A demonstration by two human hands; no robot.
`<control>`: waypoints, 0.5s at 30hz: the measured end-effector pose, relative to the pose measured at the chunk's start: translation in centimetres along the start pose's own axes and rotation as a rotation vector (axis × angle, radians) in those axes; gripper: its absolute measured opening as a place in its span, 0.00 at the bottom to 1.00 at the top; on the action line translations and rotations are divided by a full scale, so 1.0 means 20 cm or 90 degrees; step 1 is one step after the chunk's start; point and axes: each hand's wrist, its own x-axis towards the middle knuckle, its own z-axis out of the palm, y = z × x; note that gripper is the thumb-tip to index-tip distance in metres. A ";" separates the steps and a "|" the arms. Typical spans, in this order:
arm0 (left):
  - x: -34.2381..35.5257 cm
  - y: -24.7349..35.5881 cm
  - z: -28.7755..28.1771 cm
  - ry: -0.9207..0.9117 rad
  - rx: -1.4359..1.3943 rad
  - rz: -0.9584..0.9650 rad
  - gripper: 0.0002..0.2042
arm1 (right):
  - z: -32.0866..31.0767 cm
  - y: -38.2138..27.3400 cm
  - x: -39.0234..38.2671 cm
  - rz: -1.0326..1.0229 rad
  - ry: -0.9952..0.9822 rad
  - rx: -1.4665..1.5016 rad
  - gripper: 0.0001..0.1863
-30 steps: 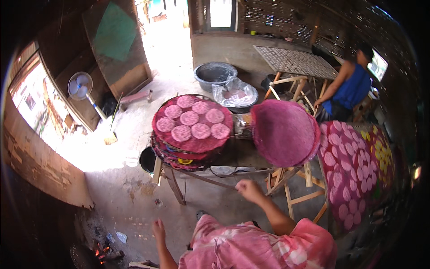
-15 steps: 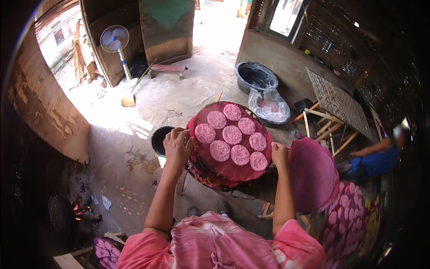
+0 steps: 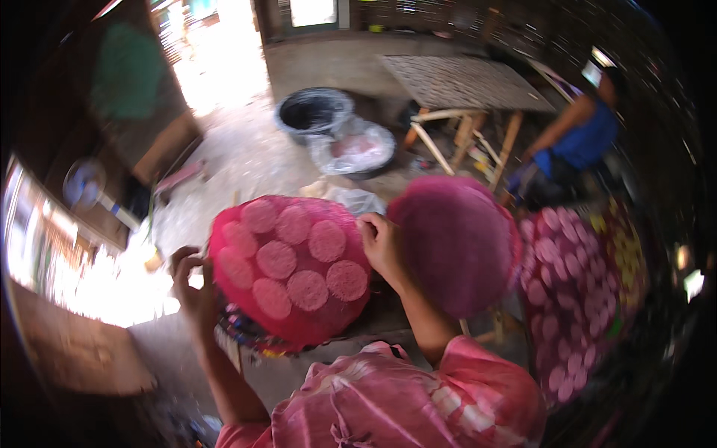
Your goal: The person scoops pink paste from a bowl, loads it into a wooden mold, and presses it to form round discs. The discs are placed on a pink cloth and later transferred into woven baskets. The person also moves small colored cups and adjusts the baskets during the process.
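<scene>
A round deep-pink cloth bears several pale pink, rough-textured discs. It is tilted and partly raised off a dark round stack beneath it. My right hand pinches the cloth's upper right edge between thumb and fingers. At the opposite edge, my left hand has its fingers curled at the cloth's rim; motion blur softens the contact there. Just right of my right forearm lies another round cloth, purplish pink and bare.
A sheet laden with many pink discs lies at the right. Ahead are a black tub, a plastic-lined basin and a slatted panel on wooden legs. A person in blue sits at the far right. A fan stands left.
My view has swung to the right. The cloth with discs has tilted and come up on its right side, showing more of the stack below. My right hand keeps its hold on the edge.
</scene>
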 end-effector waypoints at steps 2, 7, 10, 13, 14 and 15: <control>0.10 0.22 0.08 -0.034 -0.037 0.067 0.06 | -0.29 -0.01 0.05 0.037 0.008 -0.016 0.05; 0.09 0.77 0.61 -0.222 -0.256 0.096 0.08 | -1.27 -0.02 -0.02 0.121 0.186 -0.149 0.08; 0.09 1.19 1.14 -0.263 -0.418 0.246 0.11 | -1.89 -0.11 -0.15 0.158 0.344 -0.383 0.13; 0.12 1.66 1.49 -0.248 -0.462 0.392 0.11 | -2.41 -0.21 -0.34 0.216 0.461 -0.738 0.17; 0.12 1.75 1.52 -0.290 -0.429 0.408 0.12 | -2.54 -0.23 -0.42 0.296 0.493 -0.863 0.18; 0.12 1.77 1.52 -0.286 -0.485 0.413 0.12 | -2.63 -0.22 -0.50 0.307 0.501 -0.971 0.18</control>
